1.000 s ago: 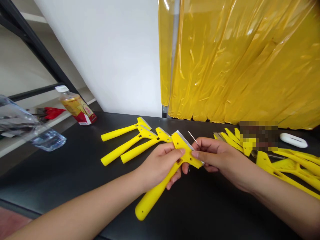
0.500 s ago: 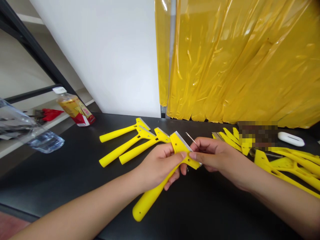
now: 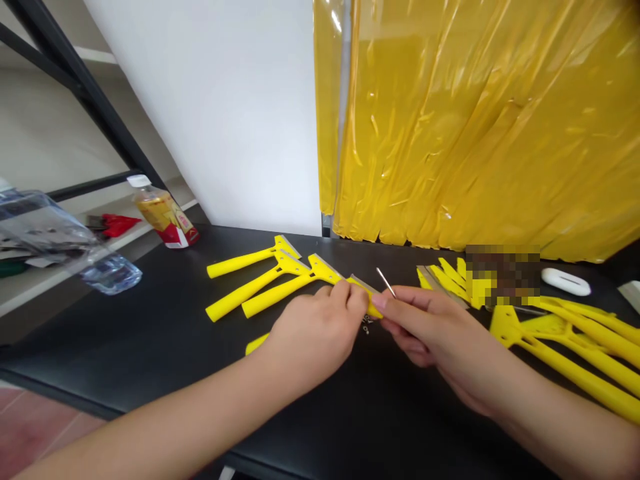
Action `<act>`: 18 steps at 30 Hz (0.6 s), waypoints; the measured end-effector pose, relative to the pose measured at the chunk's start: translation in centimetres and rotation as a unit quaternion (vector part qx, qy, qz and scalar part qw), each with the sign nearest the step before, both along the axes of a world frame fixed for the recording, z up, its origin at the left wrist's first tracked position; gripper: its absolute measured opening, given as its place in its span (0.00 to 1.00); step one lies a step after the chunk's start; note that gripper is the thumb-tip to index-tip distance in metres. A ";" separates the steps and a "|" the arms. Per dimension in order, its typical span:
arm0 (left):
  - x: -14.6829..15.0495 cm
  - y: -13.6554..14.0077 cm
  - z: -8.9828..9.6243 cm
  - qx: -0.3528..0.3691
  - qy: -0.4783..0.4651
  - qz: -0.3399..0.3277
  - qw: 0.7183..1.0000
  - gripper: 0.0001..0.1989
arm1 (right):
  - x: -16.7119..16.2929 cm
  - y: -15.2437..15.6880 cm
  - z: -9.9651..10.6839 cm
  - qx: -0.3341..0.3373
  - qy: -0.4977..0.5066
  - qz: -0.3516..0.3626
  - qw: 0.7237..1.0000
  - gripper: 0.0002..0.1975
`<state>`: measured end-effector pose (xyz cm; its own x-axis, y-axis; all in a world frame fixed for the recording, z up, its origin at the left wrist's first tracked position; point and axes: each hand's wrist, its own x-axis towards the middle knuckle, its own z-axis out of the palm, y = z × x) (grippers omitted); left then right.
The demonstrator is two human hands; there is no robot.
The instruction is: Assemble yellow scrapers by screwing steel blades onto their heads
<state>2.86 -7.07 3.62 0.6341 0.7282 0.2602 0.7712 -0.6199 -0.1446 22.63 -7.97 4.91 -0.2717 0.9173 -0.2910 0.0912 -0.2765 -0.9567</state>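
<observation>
My left hand [image 3: 320, 327] is closed, back upward, over a yellow scraper [image 3: 373, 303], covering most of it. Part of its head shows past my fingers, and the end of its handle sticks out below my wrist. My right hand [image 3: 420, 320] pinches a thin metal rod [image 3: 386, 283] that points up and left; its thumb rests at the edge of the scraper's head. Small metal pieces, possibly screws [image 3: 367, 327], lie on the black table between the hands. Just beyond my left hand lie three yellow scrapers [image 3: 277, 293] with metal blades.
More yellow scraper parts [image 3: 575, 337] are piled on the right, by a pixelated patch and a white oval case [image 3: 566, 281]. A drink bottle [image 3: 165, 213] and a clear water bottle [image 3: 95, 247] stand on the left. Yellow plastic sheeting [image 3: 450, 133] hangs behind the table [image 3: 165, 373].
My left hand has turned over, palm down, and now covers the scraper, which has been lowered and tilted. The right hand stays beside its head with the rod. The view has shifted slightly.
</observation>
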 end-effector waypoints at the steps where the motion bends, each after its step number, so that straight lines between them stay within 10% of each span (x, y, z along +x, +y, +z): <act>1: 0.1 -0.1 -0.2 0.009 0.025 0.007 1.000 0.11 | -0.1 0.0 -0.3 -0.017 0.011 -0.010 1.000 0.24; 6: -0.4 -0.6 0.6 -0.036 -0.184 0.095 0.978 0.20 | 0.3 1.2 -1.2 0.050 0.036 -0.015 0.998 0.21; 8: -0.9 -0.5 1.6 -0.166 -0.367 0.131 0.906 0.30 | 0.6 1.9 -1.1 0.100 0.039 -0.009 0.994 0.20; 13: -1.3 0.4 3.1 -0.527 -0.600 0.095 0.594 0.19 | 1.4 3.0 -1.1 0.116 0.064 0.020 0.991 0.20; 18: -0.2 1.3 2.1 -0.591 -0.604 0.080 0.528 0.15 | 1.7 3.5 -1.8 0.127 0.048 0.034 0.990 0.22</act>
<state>2.63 -5.80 5.71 0.4314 0.8539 -0.2912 -0.0864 0.3604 0.9288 24.36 -4.49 3.13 -0.3513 0.9360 -0.0237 0.0064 -0.0229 -0.9997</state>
